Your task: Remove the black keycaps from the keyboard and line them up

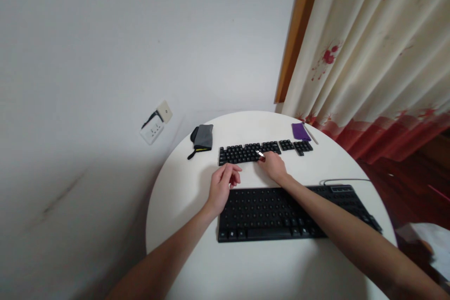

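**Operator:** How far along does it look from up there?

**Spotter:** Start nearest you. The keyboard (281, 215) lies across the near half of the table (183, 206), and most of its switches are bare. Only a few caps sit along its near row, towards the right. So I'd judge the stripping mostly done, with that short stretch left.

**Operator:** And my hands?

**Spotter:** Your left hand (223, 187) hangs just beyond the keyboard's far edge, half-curled, with nothing in it that I can see. Your right hand (274, 166) is farther out, fingers closed on a small pale object (260, 153). It may be a cap puller, but it's too small to tell. It rests at the near edge of the keycaps (242, 153), which are laid out in a long row with two smaller clusters to the right.

**Operator:** Room to move?

**Spotter:** Plenty of bare table to your left and near you. On the right, the cable (346, 180) trails towards the rim. Farther out, a grey pouch (203, 137) sits far left, and a purple cloth (301, 131) with a thin stick (311, 134) sits far right, close to the round edge. The wall (105, 56) and curtain (369, 56) close off the far side.
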`<state>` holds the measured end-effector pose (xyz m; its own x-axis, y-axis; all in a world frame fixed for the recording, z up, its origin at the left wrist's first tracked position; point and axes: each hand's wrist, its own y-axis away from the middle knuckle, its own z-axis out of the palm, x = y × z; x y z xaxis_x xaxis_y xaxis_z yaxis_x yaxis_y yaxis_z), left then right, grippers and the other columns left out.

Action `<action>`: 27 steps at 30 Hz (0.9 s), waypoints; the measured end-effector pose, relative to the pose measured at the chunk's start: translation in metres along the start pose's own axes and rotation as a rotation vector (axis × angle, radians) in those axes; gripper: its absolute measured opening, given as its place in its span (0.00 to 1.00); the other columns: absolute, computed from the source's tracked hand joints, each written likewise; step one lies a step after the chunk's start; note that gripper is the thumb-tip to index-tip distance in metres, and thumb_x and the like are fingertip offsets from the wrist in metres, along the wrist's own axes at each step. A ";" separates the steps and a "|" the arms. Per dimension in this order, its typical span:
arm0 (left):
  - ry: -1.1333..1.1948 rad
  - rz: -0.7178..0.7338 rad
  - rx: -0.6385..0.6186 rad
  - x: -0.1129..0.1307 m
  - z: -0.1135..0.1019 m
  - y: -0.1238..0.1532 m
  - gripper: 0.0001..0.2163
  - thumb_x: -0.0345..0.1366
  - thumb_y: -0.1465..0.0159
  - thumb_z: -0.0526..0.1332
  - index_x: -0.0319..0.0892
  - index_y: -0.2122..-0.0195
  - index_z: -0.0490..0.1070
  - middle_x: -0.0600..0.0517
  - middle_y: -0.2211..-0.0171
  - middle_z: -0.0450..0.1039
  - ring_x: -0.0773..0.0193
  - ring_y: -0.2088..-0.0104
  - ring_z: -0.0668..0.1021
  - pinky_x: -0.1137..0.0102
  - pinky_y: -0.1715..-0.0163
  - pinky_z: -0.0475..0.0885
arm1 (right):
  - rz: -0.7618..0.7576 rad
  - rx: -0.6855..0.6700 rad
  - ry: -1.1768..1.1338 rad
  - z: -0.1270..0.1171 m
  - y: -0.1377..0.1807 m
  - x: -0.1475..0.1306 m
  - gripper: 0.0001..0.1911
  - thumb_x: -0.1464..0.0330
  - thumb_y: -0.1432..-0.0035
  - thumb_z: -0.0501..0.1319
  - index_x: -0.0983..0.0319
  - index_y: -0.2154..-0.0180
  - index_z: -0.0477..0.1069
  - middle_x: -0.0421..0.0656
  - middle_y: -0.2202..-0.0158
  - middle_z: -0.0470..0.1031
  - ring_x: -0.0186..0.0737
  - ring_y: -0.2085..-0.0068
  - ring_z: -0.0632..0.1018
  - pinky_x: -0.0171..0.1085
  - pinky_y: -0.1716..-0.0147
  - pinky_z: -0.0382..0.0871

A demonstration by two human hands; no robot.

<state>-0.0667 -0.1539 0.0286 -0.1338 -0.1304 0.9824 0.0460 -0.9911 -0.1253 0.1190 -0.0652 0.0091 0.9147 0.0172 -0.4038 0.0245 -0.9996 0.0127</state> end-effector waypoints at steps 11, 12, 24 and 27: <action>-0.009 0.000 0.009 0.000 0.000 0.000 0.18 0.50 0.34 0.55 0.38 0.68 0.72 0.54 0.79 0.67 0.70 0.79 0.67 0.74 0.79 0.59 | 0.013 0.018 -0.051 -0.004 0.003 -0.002 0.07 0.68 0.43 0.62 0.63 0.65 0.79 0.50 0.63 0.81 0.45 0.60 0.80 0.34 0.65 0.65; -0.006 -0.001 0.012 0.000 0.000 0.000 0.18 0.50 0.34 0.56 0.38 0.68 0.72 0.54 0.79 0.67 0.70 0.79 0.66 0.74 0.79 0.59 | 0.012 0.026 -0.063 -0.006 0.003 -0.002 0.07 0.68 0.43 0.62 0.63 0.66 0.79 0.50 0.64 0.81 0.45 0.61 0.80 0.34 0.66 0.65; -0.009 0.010 0.053 -0.001 -0.005 -0.005 0.16 0.48 0.34 0.56 0.39 0.68 0.72 0.55 0.80 0.66 0.70 0.79 0.65 0.75 0.80 0.58 | -0.009 0.301 -0.802 -0.064 0.066 0.057 0.33 0.46 0.36 0.46 0.65 0.68 0.75 0.47 0.74 0.76 0.41 0.72 0.75 0.38 0.70 0.66; -0.012 0.024 0.058 -0.001 -0.005 -0.006 0.16 0.47 0.34 0.56 0.39 0.68 0.72 0.55 0.80 0.66 0.70 0.79 0.65 0.75 0.80 0.59 | -0.009 0.367 -0.786 -0.069 0.094 0.073 0.32 0.48 0.34 0.44 0.64 0.65 0.76 0.47 0.69 0.76 0.43 0.65 0.76 0.38 0.65 0.67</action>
<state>-0.0719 -0.1478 0.0272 -0.1199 -0.1537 0.9808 0.1060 -0.9843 -0.1413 0.2158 -0.1568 0.0439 0.3673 0.1408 -0.9194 -0.2255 -0.9455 -0.2349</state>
